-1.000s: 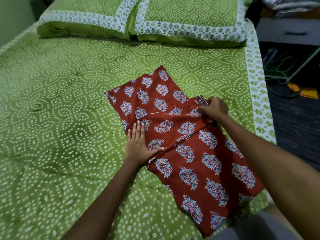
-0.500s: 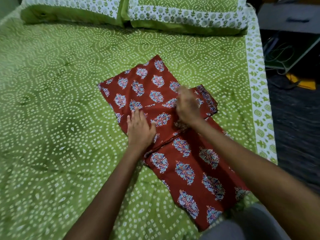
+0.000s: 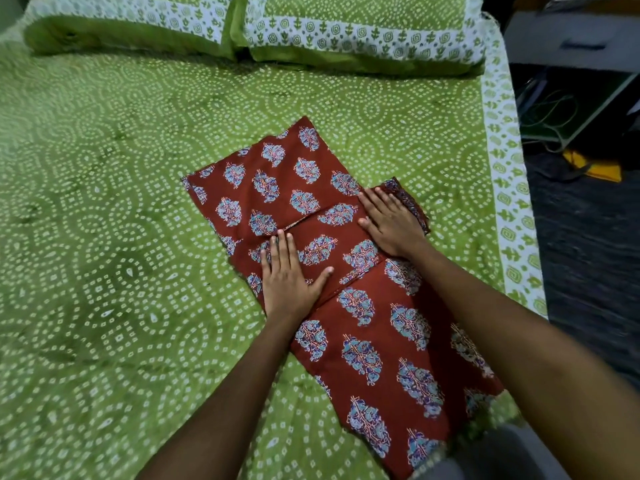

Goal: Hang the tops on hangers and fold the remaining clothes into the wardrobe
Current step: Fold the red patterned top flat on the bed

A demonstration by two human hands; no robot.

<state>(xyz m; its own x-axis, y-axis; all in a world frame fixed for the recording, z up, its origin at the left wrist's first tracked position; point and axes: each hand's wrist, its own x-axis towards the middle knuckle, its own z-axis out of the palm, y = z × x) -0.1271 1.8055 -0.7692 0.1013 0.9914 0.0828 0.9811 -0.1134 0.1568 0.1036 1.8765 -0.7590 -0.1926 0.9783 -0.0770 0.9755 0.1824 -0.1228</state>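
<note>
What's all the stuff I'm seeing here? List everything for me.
Garment: one, rust-red with blue motifs, partly folded on the bed.
Bedsheet: one, green with white dots, covering the bed.
Pillows: two, green with white borders, at the head of the bed.
Drawer unit: one, grey, right of the bed.
Yellow item: one, on the dark floor.
Left hand: flat, pressing the fold.
Right hand: flat on the garment.

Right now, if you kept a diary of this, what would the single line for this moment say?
step: folding | item: red printed garment on green bedspread | left hand: flat on fold | right hand: flat on fold | hangers: unseen
</note>
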